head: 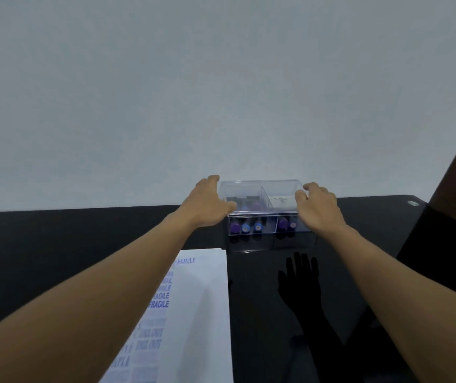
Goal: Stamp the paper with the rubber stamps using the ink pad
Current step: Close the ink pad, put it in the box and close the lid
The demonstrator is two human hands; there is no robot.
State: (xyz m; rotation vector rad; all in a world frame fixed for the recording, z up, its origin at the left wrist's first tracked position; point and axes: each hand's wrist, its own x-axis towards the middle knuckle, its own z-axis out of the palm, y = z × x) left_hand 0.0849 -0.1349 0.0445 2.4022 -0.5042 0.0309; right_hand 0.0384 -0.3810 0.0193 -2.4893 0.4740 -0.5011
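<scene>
A clear box [271,239] stands on the black desk [55,244] near its far edge, close to a pale wall [221,78]. The box is divided into compartments. Rubber stamps [244,228] with purple and blue tops stand upright in the front left compartment, and two more stamps [287,223] stand in the front right one.

Both arms reach forward to the box. The left hand [210,203] is against the upper left side, its grip closed on the clear upper section with the thumb at the front corner. The right hand [318,208] holds the upper right side, fingers curled over the edge. Whether the upper section is a lid lifted clear of the base cannot be told.

The paper [199,299] lies on the desk just in front of the box, to the left. It bears rows of blue impressions, among them "SAMPLE" and "FRAGILE".
</scene>
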